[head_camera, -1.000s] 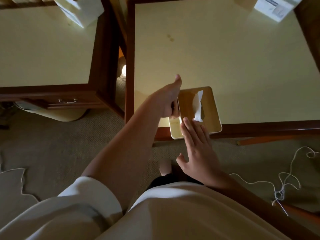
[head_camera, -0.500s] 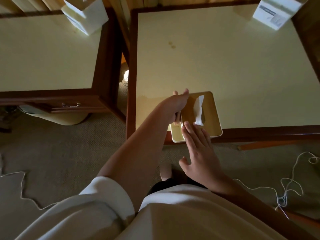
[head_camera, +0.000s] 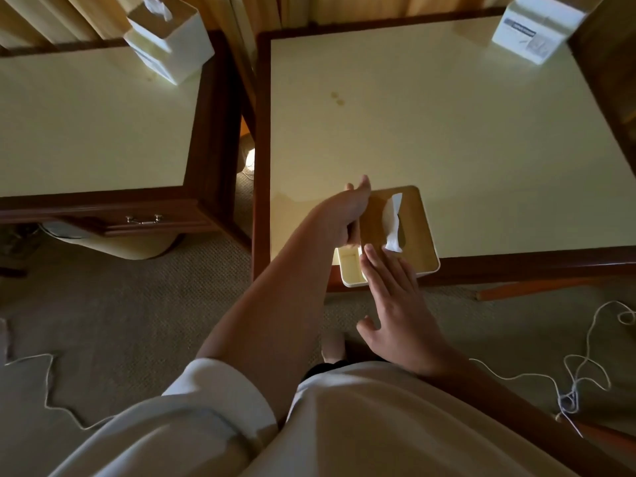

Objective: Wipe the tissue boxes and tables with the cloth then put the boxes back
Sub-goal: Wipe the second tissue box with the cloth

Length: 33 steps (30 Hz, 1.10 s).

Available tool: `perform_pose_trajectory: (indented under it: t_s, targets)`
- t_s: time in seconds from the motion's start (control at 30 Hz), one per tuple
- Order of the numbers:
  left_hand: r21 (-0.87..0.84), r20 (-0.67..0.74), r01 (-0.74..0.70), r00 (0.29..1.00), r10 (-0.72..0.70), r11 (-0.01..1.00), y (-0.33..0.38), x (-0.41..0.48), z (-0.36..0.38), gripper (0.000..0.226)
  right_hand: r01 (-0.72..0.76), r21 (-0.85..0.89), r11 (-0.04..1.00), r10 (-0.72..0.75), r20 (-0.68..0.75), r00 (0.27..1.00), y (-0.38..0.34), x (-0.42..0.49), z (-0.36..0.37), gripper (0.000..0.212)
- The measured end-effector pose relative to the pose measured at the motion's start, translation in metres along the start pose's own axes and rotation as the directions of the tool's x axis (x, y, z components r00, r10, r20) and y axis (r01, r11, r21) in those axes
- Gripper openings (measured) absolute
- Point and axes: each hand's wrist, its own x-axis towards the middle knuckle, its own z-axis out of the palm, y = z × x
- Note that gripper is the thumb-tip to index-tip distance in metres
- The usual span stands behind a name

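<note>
A tissue box (head_camera: pixel 414 232) with a brown wooden lid and a cream base sits at the near edge of the right table (head_camera: pixel 447 132), a white tissue sticking out of its slot. My left hand (head_camera: pixel 344 215) is curled against the box's left side, thumb pointing away from me. My right hand (head_camera: pixel 395 304) lies flat, its straight fingertips touching the near part of the lid. No cloth shows. A second tissue box (head_camera: pixel 172 43) stands at the back of the left table (head_camera: pixel 86 125).
A white labelled box (head_camera: pixel 537 29) stands at the right table's far right corner, and two small stains (head_camera: pixel 337 98) mark its top. Between the tables is a narrow gap. The left table has a drawer handle (head_camera: pixel 142 219). White cords (head_camera: pixel 578 373) trail over the carpet.
My left hand has slid a little toward me along the box's left side and its thumb has lowered. My right hand has stayed on the lid. The view has tilted up slightly.
</note>
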Motion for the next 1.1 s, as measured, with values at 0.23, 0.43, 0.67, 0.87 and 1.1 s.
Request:
perform_pose_trajectory:
  t_s: [0.23, 0.43, 0.67, 0.87, 1.1]
  targets:
    - [0.142, 0.079, -0.029, 0.997, 0.018, 0.989, 0.009, -0.012, -0.010, 0.063, 0.010, 0.000, 1.000, -0.010, 0.006, 1.000, 0.000, -0.003, -0.002, 0.110]
    - [-0.080, 0.061, -0.031, 0.998, 0.036, 0.996, -0.001, -0.005, 0.000, 0.078, -0.013, 0.000, 1.000, 0.013, 0.018, 1.000, -0.002, 0.000, -0.003, 0.111]
    - [0.144, 0.112, -0.098, 0.990, 0.082, 0.985, 0.010, -0.031, -0.012, 0.024, -0.021, -0.017, 1.000, 0.021, 0.013, 1.000, -0.001, -0.002, -0.003, 0.113]
    - [0.450, -0.016, -0.220, 0.967, 0.254, 0.866, -0.006, -0.014, -0.020, 0.029, -0.018, -0.043, 0.999, 0.020, 0.026, 0.999, -0.001, -0.002, -0.004, 0.110]
    - [0.819, -0.109, -0.264, 0.801, 0.589, 0.510, -0.004, -0.027, -0.036, 0.016, -0.013, -0.053, 0.999, 0.014, 0.019, 1.000, -0.001, -0.002, -0.004, 0.107]
